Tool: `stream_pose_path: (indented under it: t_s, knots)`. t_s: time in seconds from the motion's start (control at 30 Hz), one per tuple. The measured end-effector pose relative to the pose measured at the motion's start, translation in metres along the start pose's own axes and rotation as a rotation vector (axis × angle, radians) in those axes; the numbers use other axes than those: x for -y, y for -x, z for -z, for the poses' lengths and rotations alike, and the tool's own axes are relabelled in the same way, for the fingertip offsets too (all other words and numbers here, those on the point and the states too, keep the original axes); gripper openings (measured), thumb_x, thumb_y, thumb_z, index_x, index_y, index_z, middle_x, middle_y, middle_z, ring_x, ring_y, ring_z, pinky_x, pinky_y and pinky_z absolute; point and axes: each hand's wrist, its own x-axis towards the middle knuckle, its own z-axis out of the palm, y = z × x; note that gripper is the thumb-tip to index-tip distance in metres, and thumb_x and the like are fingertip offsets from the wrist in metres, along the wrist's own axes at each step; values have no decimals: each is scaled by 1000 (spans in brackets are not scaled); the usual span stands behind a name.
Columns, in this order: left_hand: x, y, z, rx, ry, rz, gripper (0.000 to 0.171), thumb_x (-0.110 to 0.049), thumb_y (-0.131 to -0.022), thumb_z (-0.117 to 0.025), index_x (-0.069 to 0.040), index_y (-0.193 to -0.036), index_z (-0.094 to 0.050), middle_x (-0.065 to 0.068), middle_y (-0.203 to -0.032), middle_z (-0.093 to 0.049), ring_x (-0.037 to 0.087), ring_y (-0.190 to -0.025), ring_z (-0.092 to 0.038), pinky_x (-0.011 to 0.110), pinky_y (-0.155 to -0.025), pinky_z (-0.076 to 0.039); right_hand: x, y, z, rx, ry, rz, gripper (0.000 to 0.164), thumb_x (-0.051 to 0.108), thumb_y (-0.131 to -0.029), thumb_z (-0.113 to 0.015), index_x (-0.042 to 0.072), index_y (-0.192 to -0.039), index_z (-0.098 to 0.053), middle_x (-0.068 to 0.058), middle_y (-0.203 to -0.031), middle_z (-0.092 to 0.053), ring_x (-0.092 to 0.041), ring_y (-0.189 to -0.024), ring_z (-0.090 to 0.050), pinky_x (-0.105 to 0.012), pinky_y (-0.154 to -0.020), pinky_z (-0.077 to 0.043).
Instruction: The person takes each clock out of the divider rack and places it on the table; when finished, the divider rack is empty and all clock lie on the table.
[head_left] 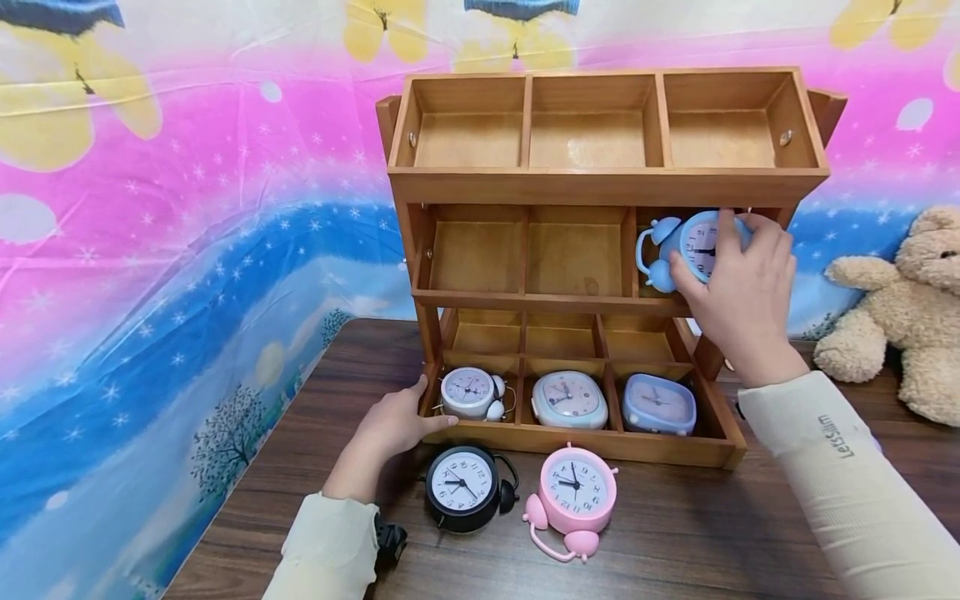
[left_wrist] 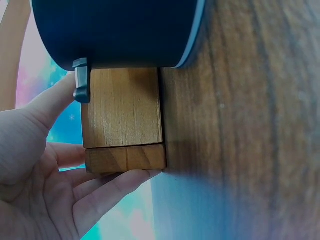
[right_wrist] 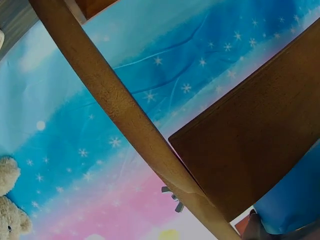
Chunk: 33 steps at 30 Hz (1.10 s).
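My right hand grips a light-blue twin-bell alarm clock by its body, thumb and fingers around it. The clock lies sideways, bells to the left, at the middle tier's right compartment. In the right wrist view only a curved part of the blue clock shows; most of the hand is out of sight. My left hand holds the lower left front corner of the wooden shelf. The left wrist view shows thumb and fingers around that wooden corner, beside the black alarm clock.
Before the shelf lie a black alarm clock and a pink one. The bottom tier holds a white bell clock, a rounded white clock and a lavender clock. A teddy bear sits at right.
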Motion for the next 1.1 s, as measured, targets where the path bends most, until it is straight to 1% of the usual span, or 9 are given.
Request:
stream_pose_path:
  t_s: [0.17,0.27,0.4,0.57,0.7,0.8,0.97,1.1]
  knots:
    - [1,0,-1,-1,5,-1,86,-46,-92,-69,-5,-156,-29,26,-147,-45,46,-130,-47,58,-102,-40,2,1,-1,-20,-6,49,73,45,-94,-60,0,-149,-42,-34,-136,-35,-49,-121,-36,-63,-100,-29]
    - [1,-1,-1,0,6,-1,87,-46,-92,-69,-5,-156,-28,26,-147,-45,46,-130,-46,58,-103,-40,3,1,0,-21,-9,61,72,45,-92,-60,-1,-147,-45,-34,-133,-38,-50,-118,-38,-63,-97,-31]
    - [2,-2,-1,-1,6,0,87,-46,-92,-69,-5,-156,-28,26,-147,-45,45,-130,-47,58,-102,-41,5,2,2,10,-2,52,74,45,-90,-62,1,-147,-46,-33,-133,-41,-49,-117,-41,-63,-94,-33]
    - [2,-2,-1,0,1,-5,87,-46,-92,-69,-5,-156,-28,26,-146,-46,45,-129,-48,58,-102,-41,8,6,7,55,-14,26,79,45,-85,-68,1,-147,-46,-32,-132,-41,-48,-116,-40,-61,-91,-34]
    - [1,-1,-2,0,3,-6,87,-46,-92,-69,-4,-156,-28,27,-146,-46,45,-129,-48,58,-102,-41,11,11,14,87,-39,-10,81,46,-82,-72,1,-145,-48,-29,-129,-42,-44,-115,-39,-58,-83,-36]
    - [1,-1,-1,-2,4,-5,87,-46,-92,-69,-4,-156,-28,27,-147,-45,45,-129,-48,58,-102,-41,14,17,19,105,-46,-26,82,47,-80,-74,0,-142,-50,-28,-126,-43,-43,-113,-38,-57,-77,-37]
    - [1,0,0,-1,3,-4,87,-46,-92,-69,-4,-156,-28,27,-146,-45,45,-129,-48,57,-102,-41,15,30,27,130,-35,-6,82,48,-76,-78,-4,-135,-53,-29,-123,-44,-44,-105,-43,-57,-70,-38]
    - [0,0,0,0,0,-3,88,-46,-91,-70,-3,-156,-27,27,-145,-47,45,-128,-50,57,-102,-42,18,44,33,183,-22,1,81,52,-76,-78,-2,-131,-55,-28,-125,-44,-45,-94,-49,-57,-62,-42]
